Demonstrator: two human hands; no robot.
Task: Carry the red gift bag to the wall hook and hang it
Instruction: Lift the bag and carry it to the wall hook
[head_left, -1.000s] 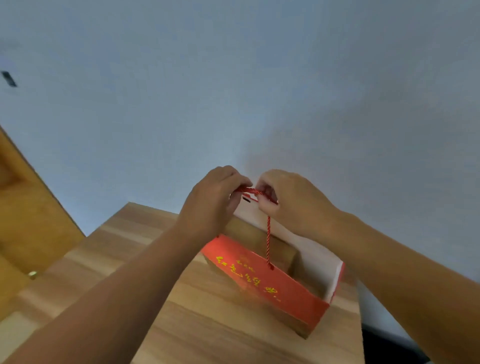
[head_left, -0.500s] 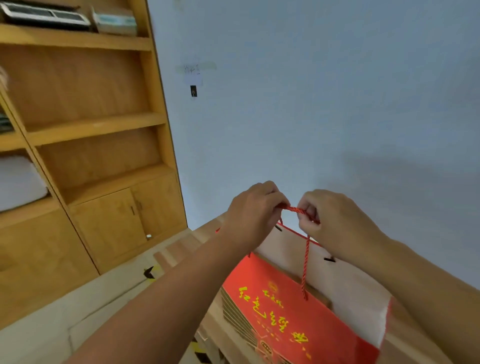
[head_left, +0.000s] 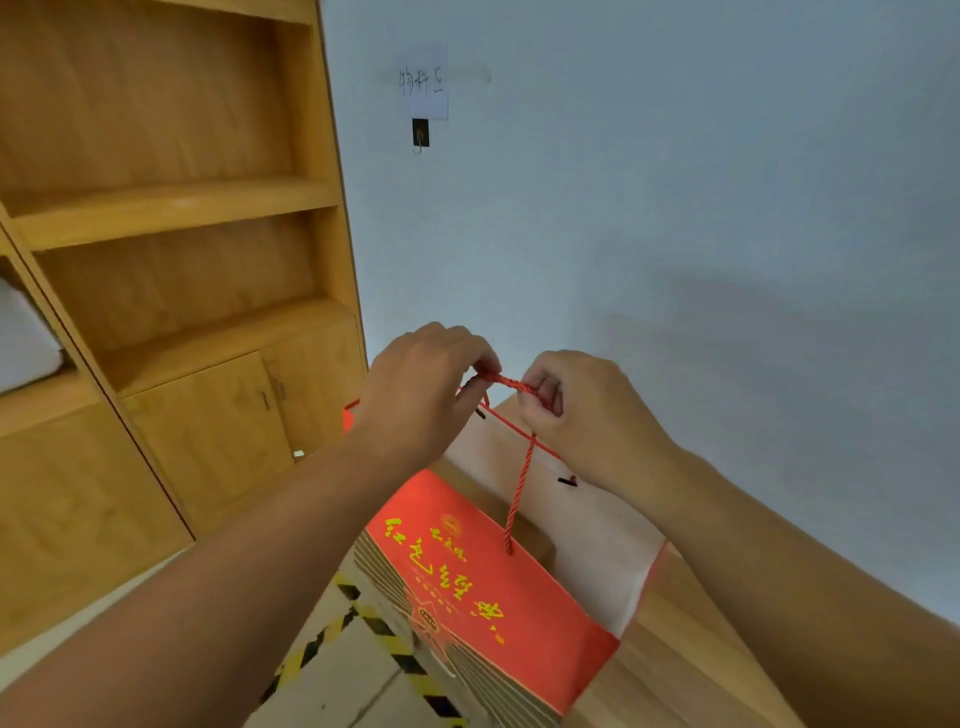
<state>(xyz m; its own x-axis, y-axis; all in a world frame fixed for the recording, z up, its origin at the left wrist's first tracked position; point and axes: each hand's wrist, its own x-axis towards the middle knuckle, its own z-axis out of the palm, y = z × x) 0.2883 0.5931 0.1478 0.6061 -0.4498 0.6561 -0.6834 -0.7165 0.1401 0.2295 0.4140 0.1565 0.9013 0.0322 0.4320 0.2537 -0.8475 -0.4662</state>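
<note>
Both hands carry the red gift bag (head_left: 467, 566) by its rope handle (head_left: 511, 385), well below and right of the wall hook (head_left: 420, 136). The left hand (head_left: 421, 395) and right hand (head_left: 587, 415) each have fingers closed tight round the cord, leaving a short span between them. That span looks narrow: it might miss the small hook, or the open bag could tip and swing against the bench (head_left: 685, 660) beneath.
</note>
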